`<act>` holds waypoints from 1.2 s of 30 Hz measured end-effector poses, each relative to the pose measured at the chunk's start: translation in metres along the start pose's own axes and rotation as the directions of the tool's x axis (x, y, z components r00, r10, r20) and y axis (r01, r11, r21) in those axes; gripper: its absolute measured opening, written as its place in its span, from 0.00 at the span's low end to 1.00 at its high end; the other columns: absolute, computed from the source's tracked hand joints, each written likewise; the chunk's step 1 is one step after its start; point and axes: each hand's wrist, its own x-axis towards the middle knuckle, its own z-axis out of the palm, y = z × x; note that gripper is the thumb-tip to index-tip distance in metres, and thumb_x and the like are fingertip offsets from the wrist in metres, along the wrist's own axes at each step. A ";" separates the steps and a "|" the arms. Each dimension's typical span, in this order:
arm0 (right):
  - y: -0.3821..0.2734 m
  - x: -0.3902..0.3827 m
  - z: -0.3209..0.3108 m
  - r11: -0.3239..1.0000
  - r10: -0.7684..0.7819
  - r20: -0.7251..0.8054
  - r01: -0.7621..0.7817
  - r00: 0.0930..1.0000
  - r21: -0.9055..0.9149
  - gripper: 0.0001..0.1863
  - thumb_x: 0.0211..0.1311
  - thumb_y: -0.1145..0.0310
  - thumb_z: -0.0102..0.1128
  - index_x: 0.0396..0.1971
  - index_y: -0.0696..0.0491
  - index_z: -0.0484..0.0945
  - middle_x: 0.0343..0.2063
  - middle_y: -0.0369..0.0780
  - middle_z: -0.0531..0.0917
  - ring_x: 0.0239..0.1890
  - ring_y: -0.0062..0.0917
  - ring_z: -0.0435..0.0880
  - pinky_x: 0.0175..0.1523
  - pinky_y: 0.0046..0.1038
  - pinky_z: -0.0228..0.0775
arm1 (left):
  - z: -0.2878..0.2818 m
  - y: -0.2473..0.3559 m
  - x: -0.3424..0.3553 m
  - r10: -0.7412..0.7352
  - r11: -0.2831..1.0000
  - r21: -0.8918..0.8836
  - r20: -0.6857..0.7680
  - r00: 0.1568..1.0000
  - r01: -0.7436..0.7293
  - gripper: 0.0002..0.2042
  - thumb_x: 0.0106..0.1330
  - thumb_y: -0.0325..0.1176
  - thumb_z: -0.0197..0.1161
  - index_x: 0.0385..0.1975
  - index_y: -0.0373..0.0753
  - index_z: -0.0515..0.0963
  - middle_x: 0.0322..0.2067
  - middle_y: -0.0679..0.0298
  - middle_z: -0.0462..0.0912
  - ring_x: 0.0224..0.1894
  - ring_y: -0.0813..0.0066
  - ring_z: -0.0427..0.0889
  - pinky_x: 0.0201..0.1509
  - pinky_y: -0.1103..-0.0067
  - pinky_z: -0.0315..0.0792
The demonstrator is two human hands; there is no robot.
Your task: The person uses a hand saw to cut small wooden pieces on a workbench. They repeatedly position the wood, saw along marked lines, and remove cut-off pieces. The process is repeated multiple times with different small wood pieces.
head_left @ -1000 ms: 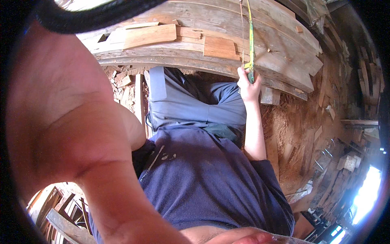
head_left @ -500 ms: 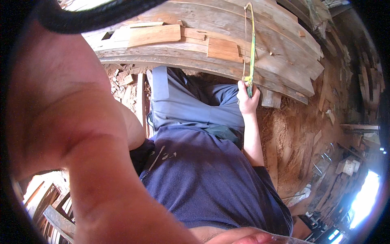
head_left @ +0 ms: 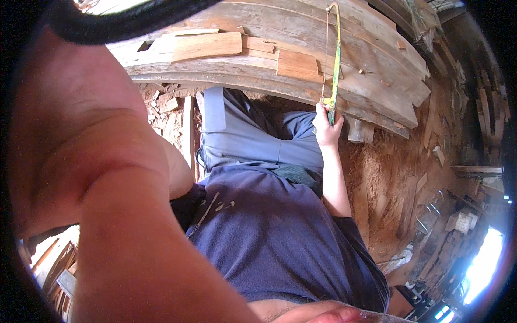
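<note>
The right hand has its fingers clamped round the handle of the saw, over the right part of the bench; no cutting shows. The left hand, at the bench's left, hides its fingers: cannot tell their state.

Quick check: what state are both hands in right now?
Left hand: close to the camera; cannot tell whether open or closed, or holding anything.
Right hand: closed around the handle of a yellow-green saw.

Within a second, we have drawn the yellow-green bow saw nearer with our right hand, revealing its curved tip.
</note>
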 end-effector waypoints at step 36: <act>0.014 0.001 0.000 0.995 -0.104 -0.046 0.104 0.994 -0.010 0.19 0.73 0.61 0.70 0.23 0.51 0.75 0.16 0.27 0.73 0.20 0.13 0.69 0.28 0.24 0.58 | 0.086 -0.305 -0.126 -0.621 0.464 0.714 0.684 0.383 -0.524 0.35 0.74 0.64 0.54 0.63 0.36 0.76 0.56 0.50 0.81 0.62 0.51 0.76 0.66 0.53 0.67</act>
